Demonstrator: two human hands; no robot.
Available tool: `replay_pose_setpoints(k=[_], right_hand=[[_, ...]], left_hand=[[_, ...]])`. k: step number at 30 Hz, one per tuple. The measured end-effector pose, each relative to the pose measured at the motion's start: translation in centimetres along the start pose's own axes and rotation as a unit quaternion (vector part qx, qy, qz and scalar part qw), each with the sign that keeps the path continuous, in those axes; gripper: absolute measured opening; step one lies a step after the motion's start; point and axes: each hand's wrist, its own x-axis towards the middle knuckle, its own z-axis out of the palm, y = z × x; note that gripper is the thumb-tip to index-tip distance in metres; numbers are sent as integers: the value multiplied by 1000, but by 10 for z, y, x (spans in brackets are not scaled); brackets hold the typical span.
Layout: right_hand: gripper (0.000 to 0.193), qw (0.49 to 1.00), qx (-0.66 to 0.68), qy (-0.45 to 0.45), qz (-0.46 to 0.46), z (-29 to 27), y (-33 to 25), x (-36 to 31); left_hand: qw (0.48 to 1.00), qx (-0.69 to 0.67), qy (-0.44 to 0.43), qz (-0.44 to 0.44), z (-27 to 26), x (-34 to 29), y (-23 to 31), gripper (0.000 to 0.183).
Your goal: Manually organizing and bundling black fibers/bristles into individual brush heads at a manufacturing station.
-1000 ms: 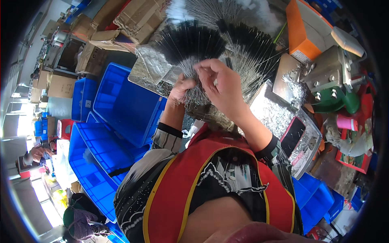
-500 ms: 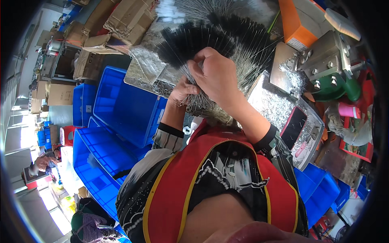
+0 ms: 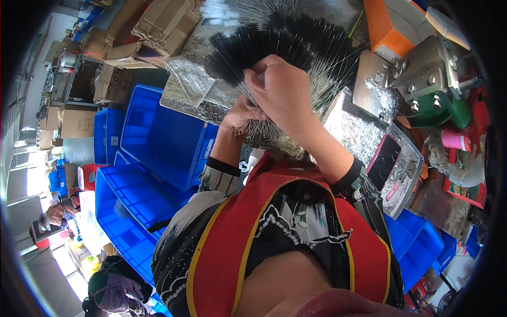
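A fanned bundle of slim black-bristled brushes with thin silver wire stems (image 3: pixel 229 53) is in front of the person, over the cluttered desk (image 3: pixel 182 101), bristles pointing away and stems running back toward the body. The left hand (image 3: pixel 242 113) is wrapped around the lower stems, its fingers pressed together on the wires and its thumb across them, with looped wire ends showing below. The right hand (image 3: pixel 282 87) is curled at the upper stems, just under the bristles; its fingers are bent in, but the fingertips are hidden, so I cannot tell whether they pinch a wire. The work looks partway through: this handful is gathered in the grip, yet its bristle ends spread unevenly and no tie shows around the stems. A second heap of black-bristled wire brushes (image 3: pixel 330 39) lies just beyond and to the right, outside the grip, so it seems left over for now. Farther right are a grey metal tray strewn with silver wire bits (image 3: pixel 338 126), a dark phone with a pink edge (image 3: pixel 384 162) and an open orange cardboard box (image 3: pixel 388 34).
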Motion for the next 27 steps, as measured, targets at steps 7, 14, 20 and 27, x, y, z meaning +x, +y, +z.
replay_pose_setpoints(k=[7,14,20,27], right_hand=[[20,997,-51,-61,-19,0,4,-1],[17,999,32,-4,-24,3,3,-9],[17,997,56,-44,11,-4,4,-6],[17,995,75,-56,31,-7,11,-4]], left_hand=[[998,39,16,-44,3,-1,0,64],[997,-2,0,-79,-9,2,-16,73],[995,1,10,-97,4,0,-4,80],[996,-12,-22,-84,24,5,6,79]])
